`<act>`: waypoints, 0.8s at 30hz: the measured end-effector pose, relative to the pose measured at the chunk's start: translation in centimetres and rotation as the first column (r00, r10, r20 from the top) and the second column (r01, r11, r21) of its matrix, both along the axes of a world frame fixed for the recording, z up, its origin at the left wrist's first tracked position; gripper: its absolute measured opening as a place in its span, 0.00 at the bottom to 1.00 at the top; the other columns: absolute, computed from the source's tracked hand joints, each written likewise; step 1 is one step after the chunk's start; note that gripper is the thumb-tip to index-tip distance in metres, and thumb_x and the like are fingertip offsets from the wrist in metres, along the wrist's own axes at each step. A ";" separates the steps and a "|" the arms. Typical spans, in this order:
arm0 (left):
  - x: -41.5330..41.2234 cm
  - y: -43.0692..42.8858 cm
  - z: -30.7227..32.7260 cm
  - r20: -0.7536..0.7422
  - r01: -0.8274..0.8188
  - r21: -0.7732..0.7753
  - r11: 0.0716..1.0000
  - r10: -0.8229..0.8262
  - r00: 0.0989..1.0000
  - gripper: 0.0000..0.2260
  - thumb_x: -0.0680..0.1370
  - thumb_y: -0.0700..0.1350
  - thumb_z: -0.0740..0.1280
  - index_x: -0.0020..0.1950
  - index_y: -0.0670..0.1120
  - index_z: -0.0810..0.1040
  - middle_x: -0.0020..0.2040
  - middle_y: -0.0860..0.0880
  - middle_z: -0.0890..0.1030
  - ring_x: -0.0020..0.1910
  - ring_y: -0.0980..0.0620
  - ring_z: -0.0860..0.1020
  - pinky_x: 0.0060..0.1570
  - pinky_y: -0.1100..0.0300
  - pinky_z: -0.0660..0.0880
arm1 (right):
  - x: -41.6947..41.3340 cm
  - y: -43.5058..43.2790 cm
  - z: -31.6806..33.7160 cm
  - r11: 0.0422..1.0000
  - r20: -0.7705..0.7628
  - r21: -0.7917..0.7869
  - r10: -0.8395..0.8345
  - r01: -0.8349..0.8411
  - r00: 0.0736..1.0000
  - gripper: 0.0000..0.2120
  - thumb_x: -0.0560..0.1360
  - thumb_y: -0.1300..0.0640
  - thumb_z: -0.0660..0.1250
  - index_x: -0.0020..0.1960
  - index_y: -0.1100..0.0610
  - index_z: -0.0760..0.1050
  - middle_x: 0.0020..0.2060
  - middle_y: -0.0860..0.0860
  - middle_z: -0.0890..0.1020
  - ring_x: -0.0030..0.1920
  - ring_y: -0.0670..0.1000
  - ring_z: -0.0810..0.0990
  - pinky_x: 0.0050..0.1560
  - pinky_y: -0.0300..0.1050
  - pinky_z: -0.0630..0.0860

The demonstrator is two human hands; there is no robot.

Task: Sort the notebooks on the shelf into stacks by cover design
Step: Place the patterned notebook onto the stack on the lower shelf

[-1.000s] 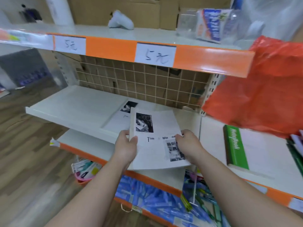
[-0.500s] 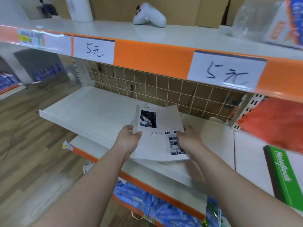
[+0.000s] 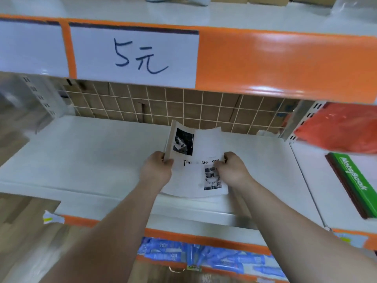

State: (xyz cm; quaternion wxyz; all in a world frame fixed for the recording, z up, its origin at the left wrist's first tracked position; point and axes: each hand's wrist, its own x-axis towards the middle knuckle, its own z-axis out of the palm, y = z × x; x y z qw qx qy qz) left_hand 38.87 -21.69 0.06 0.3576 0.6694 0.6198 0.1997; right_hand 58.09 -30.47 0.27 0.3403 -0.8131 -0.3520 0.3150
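White shelf (image 3: 81,156): notebook (image 3: 206,144) between fingers (image 3: 168,161)

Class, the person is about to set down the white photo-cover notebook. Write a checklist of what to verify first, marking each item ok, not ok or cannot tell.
1. Grip: left hand and right hand each pinch a side edge of the white notebook: ok.
2. Cover design readable, photos and title facing up: ok.
3. Notebook lying flat: not ok, its far end curls up.
4. Bare shelf surface left of the hands for a stack: ok.
5. Apart from the green notebook, which lies on the section to the right: ok.
6. One book or several in the grip: cannot tell.
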 end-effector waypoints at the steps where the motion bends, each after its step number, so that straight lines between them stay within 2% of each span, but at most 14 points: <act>1: 0.0 0.4 -0.3 -0.016 0.016 0.008 1.000 -0.016 1.000 0.08 0.79 0.48 0.66 0.49 0.43 0.76 0.41 0.45 0.78 0.45 0.39 0.79 0.40 0.54 0.71 | 0.0 0.0 -0.2 1.000 0.024 -0.012 0.008 -0.008 1.000 0.08 0.76 0.57 0.62 0.54 0.59 0.73 0.49 0.55 0.81 0.50 0.57 0.79 0.46 0.45 0.74; 5: -0.1 1.3 -0.9 -0.130 0.083 0.071 0.994 -0.073 0.989 0.10 0.80 0.48 0.64 0.53 0.41 0.76 0.48 0.42 0.80 0.48 0.39 0.78 0.42 0.54 0.70 | -0.1 -0.1 -1.0 0.998 0.132 -0.064 0.028 -0.019 0.991 0.08 0.78 0.56 0.62 0.52 0.60 0.72 0.47 0.55 0.80 0.48 0.57 0.78 0.43 0.45 0.70; 10: -0.5 1.7 -1.7 -0.308 0.166 0.114 0.980 -0.124 0.943 0.15 0.81 0.50 0.63 0.57 0.38 0.75 0.54 0.38 0.77 0.53 0.37 0.76 0.51 0.51 0.72 | -0.5 -0.4 -1.5 0.995 0.236 -0.093 0.042 -0.021 0.971 0.08 0.79 0.53 0.63 0.48 0.58 0.70 0.43 0.53 0.77 0.46 0.58 0.76 0.42 0.44 0.68; 16: -0.8 1.5 -2.0 -0.333 0.181 0.146 0.973 -0.124 0.935 0.16 0.80 0.51 0.64 0.56 0.38 0.75 0.55 0.38 0.75 0.52 0.36 0.76 0.53 0.49 0.73 | -0.6 -0.6 -2.3 0.992 0.335 -0.126 0.059 -0.017 0.940 0.11 0.79 0.50 0.63 0.50 0.59 0.72 0.48 0.58 0.79 0.51 0.60 0.76 0.44 0.46 0.68; 20: -0.8 1.4 -2.0 -0.378 0.197 0.171 0.965 -0.120 0.918 0.16 0.81 0.51 0.64 0.56 0.37 0.74 0.55 0.38 0.74 0.52 0.36 0.76 0.53 0.48 0.73 | -0.8 -0.6 -2.5 0.991 0.365 -0.133 0.048 0.001 0.930 0.14 0.79 0.49 0.62 0.53 0.61 0.73 0.51 0.59 0.78 0.53 0.58 0.75 0.43 0.44 0.65; 24: -0.9 1.8 -2.1 -0.360 0.165 0.146 0.975 -0.103 0.927 0.16 0.80 0.51 0.65 0.57 0.38 0.74 0.56 0.38 0.75 0.54 0.36 0.76 0.55 0.49 0.72 | -1.2 -0.8 -2.4 0.991 0.390 -0.136 0.057 -0.004 0.919 0.13 0.80 0.49 0.62 0.52 0.60 0.73 0.50 0.59 0.77 0.51 0.59 0.75 0.43 0.43 0.65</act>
